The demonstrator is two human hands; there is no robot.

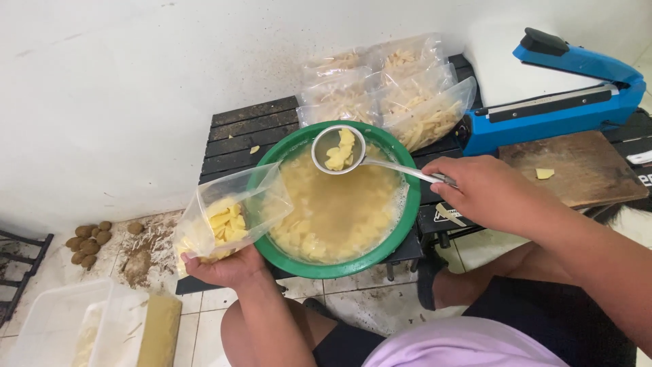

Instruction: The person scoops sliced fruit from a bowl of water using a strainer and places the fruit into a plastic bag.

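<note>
Fingers of right hand (492,194) clamp strainer (338,149) handle; left hand (227,266) grips bag (227,221) underneath.

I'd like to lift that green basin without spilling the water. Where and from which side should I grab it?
Probably by the rim, at two opposite sides. The green basin is wide, round and nearly full of cloudy water with potato pieces, so a one-sided lift would tip it. The left and near rims look freest; bags crowd the back.

Basin (401,228) sat mid-frame on low table (234,132). Strainer (338,149) hung over basin's upper part, right hand (485,194) right of it. Bag (227,221) in left hand (227,268) at basin's left edge. Filled bags (387,88) behind basin; sealer (557,102) upper right, cutting board (577,166) below it.
</note>
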